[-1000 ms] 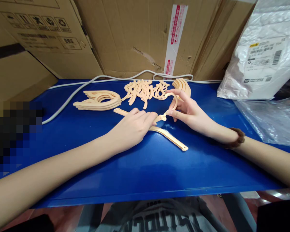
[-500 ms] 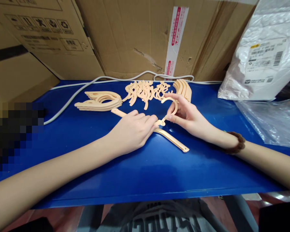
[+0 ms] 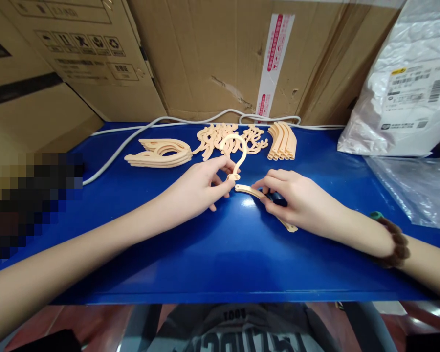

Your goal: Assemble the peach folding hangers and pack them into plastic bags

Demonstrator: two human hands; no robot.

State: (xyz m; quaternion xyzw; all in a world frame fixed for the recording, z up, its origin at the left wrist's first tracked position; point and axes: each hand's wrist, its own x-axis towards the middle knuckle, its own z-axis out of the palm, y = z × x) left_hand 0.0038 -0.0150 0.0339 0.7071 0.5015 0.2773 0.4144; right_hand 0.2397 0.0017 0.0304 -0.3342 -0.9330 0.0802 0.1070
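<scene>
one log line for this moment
left hand: holds hook piece | right hand: grips curved strip | surface: blue table

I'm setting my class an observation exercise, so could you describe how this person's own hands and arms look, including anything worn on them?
The left hand and right hand are ungloved, with no rings visible. No sleeves show on the visible forearms. The right wrist wears a fuzzy brown band with a small green part.
</scene>
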